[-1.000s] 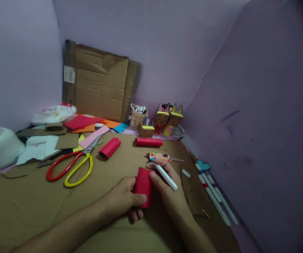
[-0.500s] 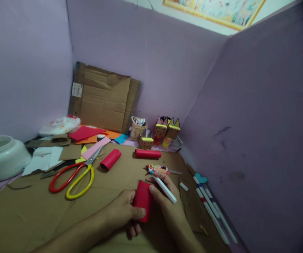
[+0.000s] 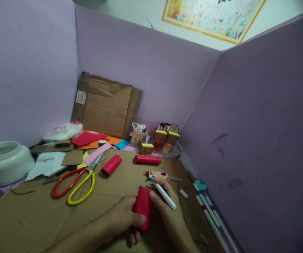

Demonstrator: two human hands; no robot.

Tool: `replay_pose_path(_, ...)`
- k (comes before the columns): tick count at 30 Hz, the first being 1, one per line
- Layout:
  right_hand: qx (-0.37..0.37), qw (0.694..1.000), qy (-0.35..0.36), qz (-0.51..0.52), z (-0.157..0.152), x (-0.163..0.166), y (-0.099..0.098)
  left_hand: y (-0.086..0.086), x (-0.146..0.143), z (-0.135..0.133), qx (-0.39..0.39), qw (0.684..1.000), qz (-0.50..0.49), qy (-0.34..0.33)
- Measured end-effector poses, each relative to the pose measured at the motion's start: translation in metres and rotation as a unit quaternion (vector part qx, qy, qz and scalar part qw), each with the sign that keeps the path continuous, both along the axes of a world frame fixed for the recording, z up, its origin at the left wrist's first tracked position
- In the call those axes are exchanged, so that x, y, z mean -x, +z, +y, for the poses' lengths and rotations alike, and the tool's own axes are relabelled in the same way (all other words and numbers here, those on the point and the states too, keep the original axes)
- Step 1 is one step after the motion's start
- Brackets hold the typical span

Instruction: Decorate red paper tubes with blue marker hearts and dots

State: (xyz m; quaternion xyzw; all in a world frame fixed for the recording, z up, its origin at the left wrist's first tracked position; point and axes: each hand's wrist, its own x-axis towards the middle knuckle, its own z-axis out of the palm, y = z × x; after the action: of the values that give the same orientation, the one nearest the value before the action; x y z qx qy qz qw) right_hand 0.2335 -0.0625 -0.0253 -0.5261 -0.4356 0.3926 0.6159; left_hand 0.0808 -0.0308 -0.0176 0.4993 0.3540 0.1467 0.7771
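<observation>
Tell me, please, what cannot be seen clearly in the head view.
Head view:
Red paper piece: lower left partly hidden by the left hand.
White glossy round pot: cut off by the left edge.
Yellow-framed wall picture: cut off by the top edge.
White label on the brown cardboard sheet: print too small to read.

I worked in dim light, brightest on the white wall [image 3: 130, 12] above; soft shadow lay on the cardboard [image 3: 106, 193] beside my left hand [image 3: 126, 215], the purple wall [image 3: 259, 116] at right faded into a black edge, and fine detail looked smeared.
</observation>
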Motion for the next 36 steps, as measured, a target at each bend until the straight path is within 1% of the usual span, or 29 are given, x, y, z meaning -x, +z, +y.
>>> replay_pose_path(7,0.005,1.000,-0.005,0.009,0.000,0.002,0.004,-0.003,0.001,0.000,0.003,1.000,0.003,0.007)
replay_pose_path(15,0.012,1.000,0.003,0.017,0.001,0.003,0.001,0.000,0.002,0.001,0.000,1.000,0.006,-0.006)
replay_pose_path(24,0.014,1.000,-0.004,0.025,0.003,0.005,0.005,0.006,0.003,-0.002,0.001,1.000,0.000,-0.004)
replay_pose_path(26,0.010,1.000,-0.006,0.025,0.002,0.006,0.006,0.004,0.003,-0.001,0.001,1.000,0.002,-0.004)
replay_pose_path(31,0.001,1.000,-0.006,0.014,0.002,0.006,0.006,-0.008,0.001,0.002,-0.013,1.000,0.019,-0.003)
replay_pose_path(36,0.008,1.000,-0.005,0.015,0.003,0.006,0.007,-0.014,-0.002,0.001,0.001,1.000,-0.007,0.009)
